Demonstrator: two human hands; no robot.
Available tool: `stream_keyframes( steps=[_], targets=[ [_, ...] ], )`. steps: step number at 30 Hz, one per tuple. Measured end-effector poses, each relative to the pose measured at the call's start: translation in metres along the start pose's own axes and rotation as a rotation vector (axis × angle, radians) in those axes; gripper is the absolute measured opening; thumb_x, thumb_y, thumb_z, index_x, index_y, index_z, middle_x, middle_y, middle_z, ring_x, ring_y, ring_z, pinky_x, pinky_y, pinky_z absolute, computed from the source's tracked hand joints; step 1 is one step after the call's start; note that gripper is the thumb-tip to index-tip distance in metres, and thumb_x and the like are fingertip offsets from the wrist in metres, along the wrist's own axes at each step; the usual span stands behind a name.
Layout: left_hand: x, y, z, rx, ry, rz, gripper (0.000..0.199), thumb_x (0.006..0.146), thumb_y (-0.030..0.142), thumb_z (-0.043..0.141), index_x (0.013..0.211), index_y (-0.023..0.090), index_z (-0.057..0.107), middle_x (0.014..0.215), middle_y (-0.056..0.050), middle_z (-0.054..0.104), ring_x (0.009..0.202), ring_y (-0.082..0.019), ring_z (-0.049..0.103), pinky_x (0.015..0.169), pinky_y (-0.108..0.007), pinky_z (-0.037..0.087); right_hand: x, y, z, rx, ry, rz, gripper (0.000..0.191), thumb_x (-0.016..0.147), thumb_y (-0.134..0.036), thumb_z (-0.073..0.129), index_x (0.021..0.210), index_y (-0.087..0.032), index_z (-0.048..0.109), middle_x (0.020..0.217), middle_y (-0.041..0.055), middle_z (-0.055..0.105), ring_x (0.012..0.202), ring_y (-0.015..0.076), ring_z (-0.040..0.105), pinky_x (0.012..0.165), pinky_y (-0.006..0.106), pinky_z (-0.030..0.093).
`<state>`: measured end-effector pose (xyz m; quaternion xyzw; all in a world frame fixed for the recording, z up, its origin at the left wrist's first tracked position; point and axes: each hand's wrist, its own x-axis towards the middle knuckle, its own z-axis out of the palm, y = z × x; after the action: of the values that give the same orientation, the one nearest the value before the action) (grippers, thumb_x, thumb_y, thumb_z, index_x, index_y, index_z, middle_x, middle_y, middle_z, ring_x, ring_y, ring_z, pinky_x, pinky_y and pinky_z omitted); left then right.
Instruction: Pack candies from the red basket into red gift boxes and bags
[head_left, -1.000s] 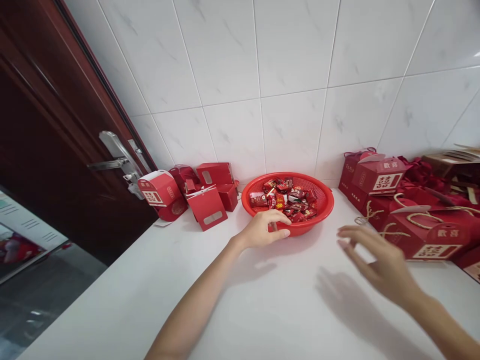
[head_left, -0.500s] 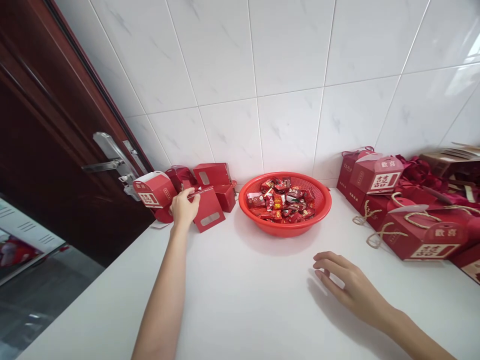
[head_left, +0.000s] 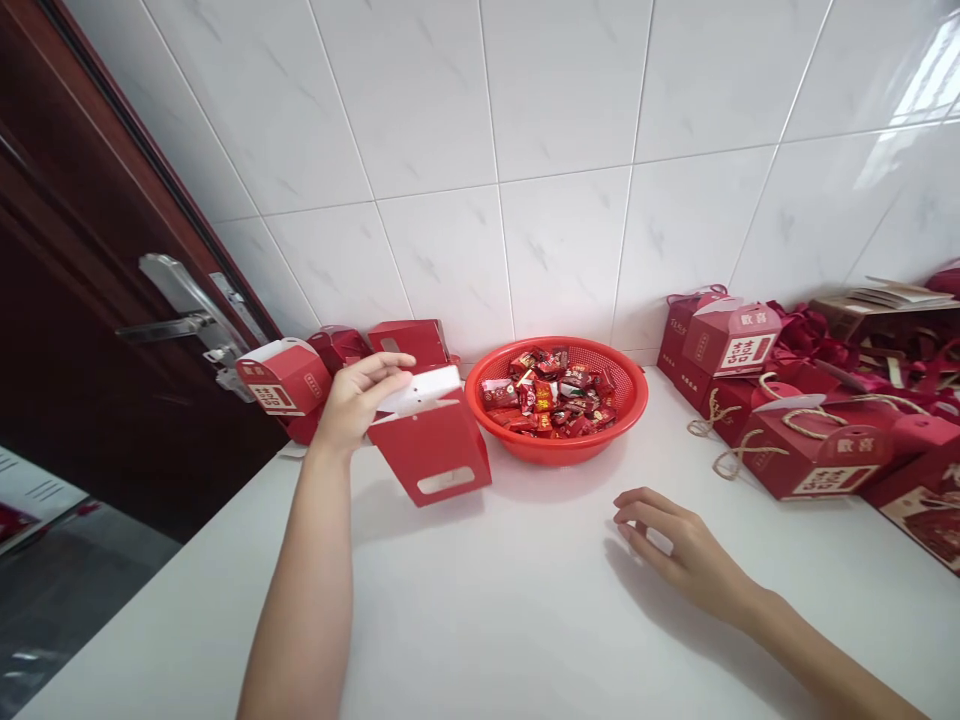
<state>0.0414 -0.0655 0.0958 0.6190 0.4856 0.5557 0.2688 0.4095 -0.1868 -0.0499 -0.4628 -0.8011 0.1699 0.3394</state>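
Note:
My left hand (head_left: 360, 398) is closed on the upper edge of a red gift box (head_left: 431, 455). The box is tilted, its white inner flap turned up and a pale oblong cut-out low on the side facing me. Right of it is a red plastic basket (head_left: 559, 452) filled with wrapped candies (head_left: 551, 395). My right hand (head_left: 682, 545) is just above the white table in front of the basket, fingers loosely bent, thumb partly apart, holding nothing. Whether its edge touches the table I cannot tell.
Several red boxes (head_left: 281, 375) stand at the back left by the wall. On the right are gift boxes (head_left: 810, 450) with rope handles and an open cardboard box (head_left: 840, 318). A dark door with a metal handle (head_left: 176, 325) is beyond the table's left edge.
My left hand has lifted the red box from the group at the back left and brought it right and nearer. My right hand keeps nearly the same pose. The view has shifted slightly.

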Motion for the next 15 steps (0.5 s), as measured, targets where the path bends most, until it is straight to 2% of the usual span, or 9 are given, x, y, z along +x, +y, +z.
stream_keyframes(
  steps=[4, 6, 9, 12, 15],
  targets=[
    [-0.022, 0.020, 0.042, 0.040, -0.271, 0.157, 0.029, 0.075, 0.040, 0.073, 0.092, 0.017, 0.074, 0.074, -0.002, 0.070, 0.066, -0.016, 0.064, 0.063, -0.026, 0.052, 0.000, 0.001, 0.000, 0.011, 0.005, 0.003, 0.025, 0.101, -0.029, 0.041, 0.092, -0.023, 0.064, 0.104, 0.0084, 0.068, 0.069, 0.0142, 0.068, 0.065, 0.029, 0.056],
    [-0.034, 0.021, 0.068, 0.053, -0.373, 0.225, 0.027, 0.080, 0.040, 0.069, 0.094, 0.017, 0.074, 0.077, -0.002, 0.071, 0.072, -0.016, 0.065, 0.068, -0.027, 0.054, 0.001, 0.001, -0.001, 0.011, 0.011, 0.010, 0.026, 0.101, -0.030, 0.041, 0.091, -0.023, 0.063, 0.103, 0.0082, 0.068, 0.073, 0.0149, 0.068, 0.066, 0.030, 0.055],
    [-0.048, 0.016, 0.099, 0.069, -0.506, 0.250, 0.027, 0.087, 0.040, 0.064, 0.101, 0.019, 0.074, 0.085, -0.003, 0.072, 0.080, -0.017, 0.067, 0.074, -0.027, 0.055, 0.002, 0.000, -0.003, 0.018, 0.022, 0.024, 0.027, 0.102, -0.031, 0.040, 0.089, -0.023, 0.063, 0.103, 0.0080, 0.068, 0.076, 0.0158, 0.068, 0.067, 0.030, 0.055],
    [-0.056, 0.012, 0.110, 0.071, -0.608, 0.222, 0.032, 0.091, 0.044, 0.061, 0.107, 0.019, 0.073, 0.092, -0.005, 0.073, 0.086, -0.019, 0.067, 0.078, -0.028, 0.055, 0.002, -0.003, -0.005, 0.034, 0.037, 0.024, 0.029, 0.102, -0.034, 0.040, 0.088, -0.023, 0.064, 0.103, 0.0082, 0.068, 0.079, 0.0169, 0.068, 0.069, 0.030, 0.056],
    [-0.050, 0.012, 0.104, 0.041, -0.660, 0.199, 0.042, 0.093, 0.052, 0.056, 0.112, 0.018, 0.071, 0.093, -0.007, 0.074, 0.090, -0.021, 0.068, 0.084, -0.031, 0.054, 0.003, -0.004, -0.009, 0.068, 0.067, 0.021, 0.033, 0.102, -0.038, 0.040, 0.086, -0.023, 0.065, 0.102, 0.0091, 0.069, 0.080, 0.0181, 0.068, 0.068, 0.030, 0.056]
  ],
)
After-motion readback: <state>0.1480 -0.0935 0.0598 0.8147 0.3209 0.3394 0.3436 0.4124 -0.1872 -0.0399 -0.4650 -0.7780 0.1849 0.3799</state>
